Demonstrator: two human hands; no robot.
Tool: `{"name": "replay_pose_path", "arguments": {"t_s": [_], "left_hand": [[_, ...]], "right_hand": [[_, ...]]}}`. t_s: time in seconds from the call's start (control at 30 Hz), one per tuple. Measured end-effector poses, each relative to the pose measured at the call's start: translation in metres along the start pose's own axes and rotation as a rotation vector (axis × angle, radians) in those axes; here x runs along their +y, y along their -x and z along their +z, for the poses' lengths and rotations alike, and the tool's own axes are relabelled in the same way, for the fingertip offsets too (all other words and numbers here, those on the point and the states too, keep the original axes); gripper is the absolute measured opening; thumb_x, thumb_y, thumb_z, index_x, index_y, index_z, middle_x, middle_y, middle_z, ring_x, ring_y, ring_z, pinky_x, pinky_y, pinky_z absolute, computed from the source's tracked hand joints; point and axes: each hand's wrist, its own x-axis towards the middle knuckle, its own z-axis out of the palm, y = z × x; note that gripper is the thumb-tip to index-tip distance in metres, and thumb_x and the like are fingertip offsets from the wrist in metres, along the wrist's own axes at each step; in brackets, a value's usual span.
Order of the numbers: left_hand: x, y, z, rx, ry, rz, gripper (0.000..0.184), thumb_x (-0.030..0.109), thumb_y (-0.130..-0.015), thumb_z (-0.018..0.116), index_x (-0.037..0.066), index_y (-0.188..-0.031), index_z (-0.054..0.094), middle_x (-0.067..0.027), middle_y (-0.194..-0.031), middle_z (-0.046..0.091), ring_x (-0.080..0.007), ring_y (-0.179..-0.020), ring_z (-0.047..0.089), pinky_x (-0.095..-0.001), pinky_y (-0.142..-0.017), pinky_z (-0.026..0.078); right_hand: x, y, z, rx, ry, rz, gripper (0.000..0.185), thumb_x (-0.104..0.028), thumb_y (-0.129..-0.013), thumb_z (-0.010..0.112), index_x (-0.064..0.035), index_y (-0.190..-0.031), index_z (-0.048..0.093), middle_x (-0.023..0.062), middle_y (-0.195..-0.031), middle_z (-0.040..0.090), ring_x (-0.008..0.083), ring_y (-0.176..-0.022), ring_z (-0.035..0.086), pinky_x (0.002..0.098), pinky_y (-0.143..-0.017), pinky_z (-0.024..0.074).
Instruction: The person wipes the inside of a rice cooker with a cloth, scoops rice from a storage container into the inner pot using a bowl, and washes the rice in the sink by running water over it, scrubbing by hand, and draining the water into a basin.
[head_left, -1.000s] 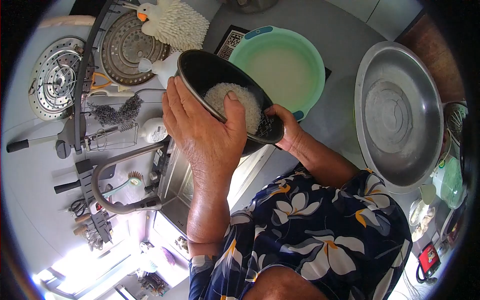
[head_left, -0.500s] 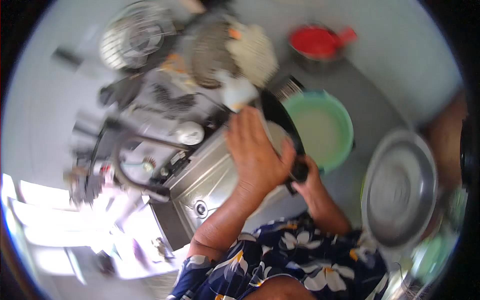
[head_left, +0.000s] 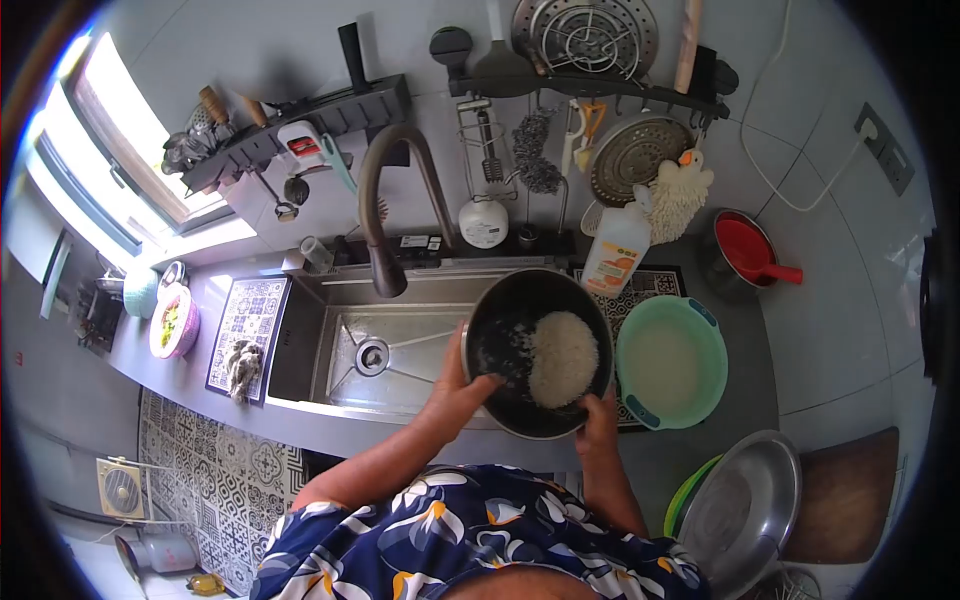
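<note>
A dark round pot (head_left: 500, 325) with white rice (head_left: 563, 360) heaped on its right side is held over the front right corner of the sink (head_left: 410, 345). My left hand (head_left: 460, 392) grips its lower left rim, thumb over the edge on the inside. At the lower right rim my right hand (head_left: 598, 422) is closed on the pot, fingers partly hidden beneath. Loose grains stick to the dark inner wall. Just right of the pot, a mint-green basin (head_left: 714, 365) contains cloudy whitish water (head_left: 665, 362).
A curved faucet (head_left: 375, 215) arches over the sink. Behind the basin stand a white bottle with an orange label (head_left: 615, 255) and a pot with a red dipper (head_left: 745, 245). A metal bowl (head_left: 745, 500) leans at right; utensils hang from a wall rack (head_left: 590, 88).
The pot has gone from tilted beside the green basin to more level over the sink edge. My left hand has moved from flat across its mouth to its left rim. The view has turned.
</note>
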Motion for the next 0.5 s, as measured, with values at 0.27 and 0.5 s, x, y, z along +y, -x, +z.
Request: {"name": "replay_pose_path", "arguments": {"t_s": [0.27,0.5], "left_hand": [[-0.007,0.072,-0.114,0.179,0.382,-0.610,0.048,0.002,-0.078,0.048,0.001,-0.125,0.037,-0.0198,-0.112,0.051,-0.0320,-0.093,0.061,-0.0445,-0.072,0.056],[-0.019,0.117,-0.193,0.250,0.545,-0.750,0.054,-0.003,-0.070,0.040,-0.003,-0.124,0.035,-0.0181,-0.109,0.052,-0.0313,-0.089,0.062,-0.0441,-0.070,0.057]], "right_hand": [[0.069,0.019,0.067,-0.224,0.337,0.096,0.054,-0.001,-0.075,0.048,-0.0041,-0.129,0.044,0.0049,-0.102,0.058,0.0140,-0.087,0.055,0.0276,-0.078,0.0448],[0.110,0.047,0.131,-0.337,0.392,0.151,0.056,-0.005,-0.075,0.050,-0.0042,-0.131,0.044,0.0052,-0.109,0.057,0.0130,-0.094,0.054,0.0261,-0.081,0.0443]]}}
